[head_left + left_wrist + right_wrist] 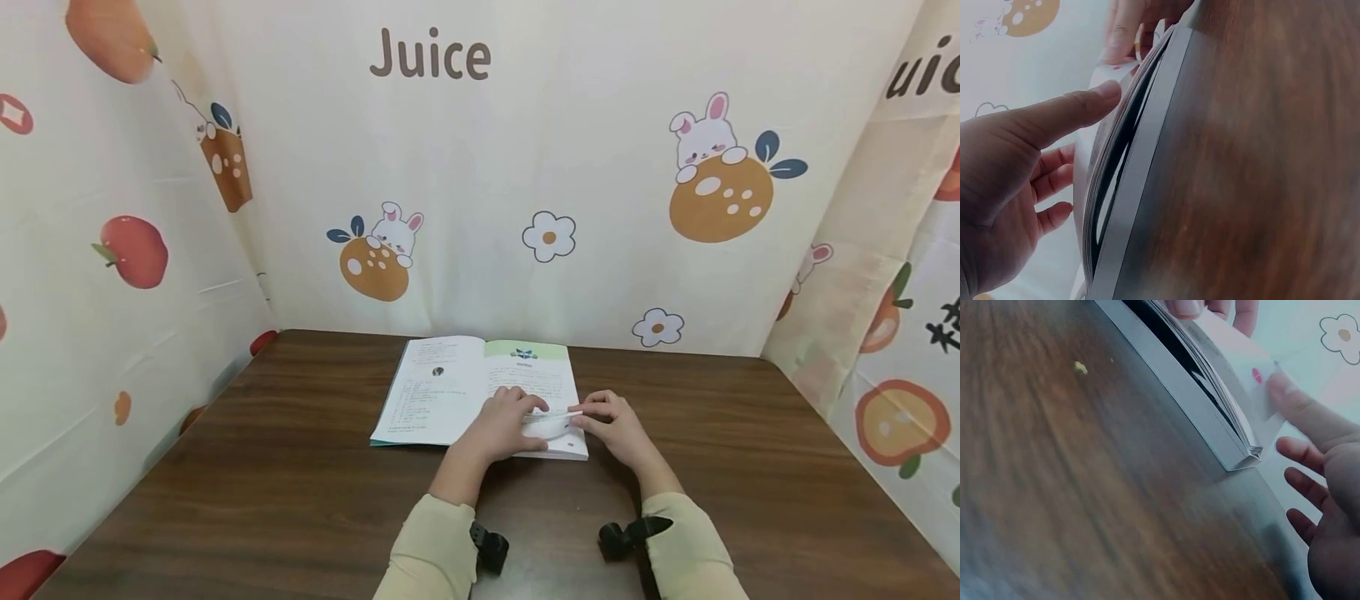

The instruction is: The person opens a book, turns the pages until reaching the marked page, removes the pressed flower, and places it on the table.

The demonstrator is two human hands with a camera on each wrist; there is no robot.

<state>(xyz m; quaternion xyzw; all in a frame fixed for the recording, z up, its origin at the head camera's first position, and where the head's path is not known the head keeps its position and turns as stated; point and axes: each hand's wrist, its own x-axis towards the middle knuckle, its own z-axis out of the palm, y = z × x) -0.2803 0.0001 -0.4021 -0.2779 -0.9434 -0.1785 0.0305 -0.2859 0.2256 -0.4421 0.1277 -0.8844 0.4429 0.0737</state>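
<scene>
An open book (442, 396) with printed pages lies toward the back of the table. Across the lower part of its right-hand side rests my left hand (497, 425), thumb near the front edge and fingers on the paper. My right hand (617, 429) pinches the lower right corner of a page (549, 427), which is raised and bowed between the hands. The right wrist view has the thumb (1310, 412) on this lifted sheet; the right index fingertip is hidden behind it. Seen from the left wrist, the thumb (1079, 112) lies straight along the fanned page edges.
The brown wooden table (300, 500) extends around the book. Behind it hangs a printed curtain (480, 167) with rabbits, fruit and flowers, with more at both sides. Black wrist cameras (491, 550) sit at both cuffs. A small yellow speck (1080, 367) lies on the wood.
</scene>
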